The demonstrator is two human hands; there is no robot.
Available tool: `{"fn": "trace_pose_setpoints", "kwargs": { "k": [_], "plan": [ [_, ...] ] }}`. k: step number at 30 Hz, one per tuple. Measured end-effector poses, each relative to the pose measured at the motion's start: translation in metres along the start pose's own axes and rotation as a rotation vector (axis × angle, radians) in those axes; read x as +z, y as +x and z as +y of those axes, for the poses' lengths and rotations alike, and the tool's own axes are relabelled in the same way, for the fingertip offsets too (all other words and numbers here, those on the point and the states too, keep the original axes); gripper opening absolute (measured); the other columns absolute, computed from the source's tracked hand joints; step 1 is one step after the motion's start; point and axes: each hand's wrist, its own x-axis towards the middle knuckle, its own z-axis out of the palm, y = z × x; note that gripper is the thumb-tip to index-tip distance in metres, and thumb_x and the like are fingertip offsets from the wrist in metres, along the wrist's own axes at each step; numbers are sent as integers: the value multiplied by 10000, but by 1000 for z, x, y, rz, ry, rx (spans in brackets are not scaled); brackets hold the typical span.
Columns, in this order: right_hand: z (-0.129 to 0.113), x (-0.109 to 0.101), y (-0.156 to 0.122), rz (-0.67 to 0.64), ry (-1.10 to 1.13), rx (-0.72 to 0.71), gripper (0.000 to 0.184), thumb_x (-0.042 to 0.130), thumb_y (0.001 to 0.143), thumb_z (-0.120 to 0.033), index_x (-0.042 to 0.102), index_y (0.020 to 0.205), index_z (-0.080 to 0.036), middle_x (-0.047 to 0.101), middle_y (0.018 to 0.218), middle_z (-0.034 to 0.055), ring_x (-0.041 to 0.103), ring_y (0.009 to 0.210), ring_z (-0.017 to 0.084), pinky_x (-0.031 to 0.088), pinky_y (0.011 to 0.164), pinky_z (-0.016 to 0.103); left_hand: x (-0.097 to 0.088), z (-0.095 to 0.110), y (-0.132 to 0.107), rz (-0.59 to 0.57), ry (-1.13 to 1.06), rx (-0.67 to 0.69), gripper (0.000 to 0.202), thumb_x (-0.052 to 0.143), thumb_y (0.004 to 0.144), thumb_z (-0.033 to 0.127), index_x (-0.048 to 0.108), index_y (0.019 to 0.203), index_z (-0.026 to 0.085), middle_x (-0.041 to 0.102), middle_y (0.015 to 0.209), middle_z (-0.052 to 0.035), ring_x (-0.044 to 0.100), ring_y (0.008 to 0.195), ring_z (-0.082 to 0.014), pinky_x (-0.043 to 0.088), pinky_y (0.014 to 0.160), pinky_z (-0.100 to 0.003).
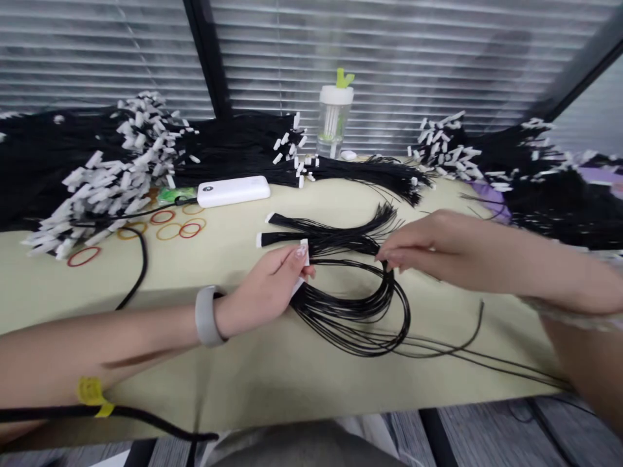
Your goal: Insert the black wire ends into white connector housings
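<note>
Where the black wires [338, 308] lie: in loops over the pale table [233, 383].
Left hand [272, 282]: thumb and fingers pinching white connectors [305, 250].
Right hand [423, 253]: fingertips pressed together on the wires, where they bend.

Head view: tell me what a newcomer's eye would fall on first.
First, the looped black cables mid-table, held between the left hand and the right hand. Next, the big heap of white connectors at the back left. Then the bottle with its green top, upright at the back before the blinds.
</note>
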Motion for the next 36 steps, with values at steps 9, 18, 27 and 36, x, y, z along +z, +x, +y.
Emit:
{"fn": "trace_pose_setpoints", "kwargs": {
  "k": [9,18,27,36],
  "plan": [
    [-2,26,6,-210,278,94,242,535,735,-378,551,653,-151,484,538,-37,413,487,45,313,438,152,3,-4,3,113,-39,-49,344,316,857,402,456,666,154,478,633,15,405,549,-86,337,527,-204],
    [-1,59,8,-248,227,-31,290,387,841,-346,504,690,-127,417,595,-32,337,535,37,266,476,163,3,-8,4,199,7,-33,350,317,849,431,474,699,155,550,723,-7,472,622,-102,359,562,-205],
    [-8,77,16,-56,200,-297,231,371,851,-239,489,691,-122,453,592,-21,350,550,42,283,544,173,3,-5,4,188,62,-8,353,308,858,413,476,684,156,547,705,-2,468,627,-100,356,569,-201],
    [-9,77,13,-103,111,-325,221,363,849,-237,490,702,-132,497,641,-5,374,574,47,287,544,173,4,-6,4,161,18,-26,358,314,849,431,472,685,154,532,683,-4,443,574,-96,338,517,-205]
  ]
}}
